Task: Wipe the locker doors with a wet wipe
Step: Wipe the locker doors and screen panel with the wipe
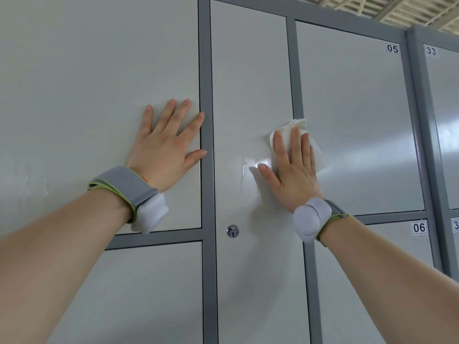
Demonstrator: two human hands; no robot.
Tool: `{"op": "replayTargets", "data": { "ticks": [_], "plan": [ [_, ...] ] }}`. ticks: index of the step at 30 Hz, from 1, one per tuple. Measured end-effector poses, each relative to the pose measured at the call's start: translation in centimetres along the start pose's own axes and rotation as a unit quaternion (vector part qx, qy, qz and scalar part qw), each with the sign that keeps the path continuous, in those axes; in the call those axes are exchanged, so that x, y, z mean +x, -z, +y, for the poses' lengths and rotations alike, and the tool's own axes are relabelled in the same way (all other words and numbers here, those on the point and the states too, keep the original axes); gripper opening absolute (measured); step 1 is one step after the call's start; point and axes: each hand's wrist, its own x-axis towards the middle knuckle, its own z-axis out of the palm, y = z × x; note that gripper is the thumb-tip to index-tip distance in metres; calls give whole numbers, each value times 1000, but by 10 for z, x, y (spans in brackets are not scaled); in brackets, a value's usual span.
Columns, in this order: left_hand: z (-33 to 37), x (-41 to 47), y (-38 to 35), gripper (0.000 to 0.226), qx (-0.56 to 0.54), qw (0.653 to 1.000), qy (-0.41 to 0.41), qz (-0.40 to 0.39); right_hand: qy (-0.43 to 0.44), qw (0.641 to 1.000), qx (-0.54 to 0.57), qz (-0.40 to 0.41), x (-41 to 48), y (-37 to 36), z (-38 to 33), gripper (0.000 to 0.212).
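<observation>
The right hand [293, 175], fingers straight, presses the wet wipe [298, 127] at the right edge of the middle door [248, 70]; the left hand [164, 150] lies flat on the left door [99, 83]; the wipe seems limp, best kept under the palm.

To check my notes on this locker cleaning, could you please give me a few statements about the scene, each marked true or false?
1. The right hand presses flat on the wet wipe. True.
2. The left hand holds a second wipe. False: it rests flat and bare on the left door.
3. The keyhole sits on the narrow middle door. True.
4. The label 05 is below the label 06. False: 05 is above 06.
</observation>
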Motion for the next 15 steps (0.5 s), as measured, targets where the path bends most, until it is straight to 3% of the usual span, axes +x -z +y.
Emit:
{"op": "replayTargets", "data": {
  "ticks": [4, 12, 15],
  "plan": [
    [-1, -1, 0, 74, -5, 1000, -7, 3, 9, 1000, -3, -21, -20, -1, -2, 102],
    [-2, -1, -1, 74, -9, 1000, -9, 6, -58, 998, 13, -12, 20, 11, -11, 78],
    [-2, -1, 1, 75, -14, 1000, -4, 2, -60, 998, 19, -2, 20, 6, -17, 86]
  ]
}}
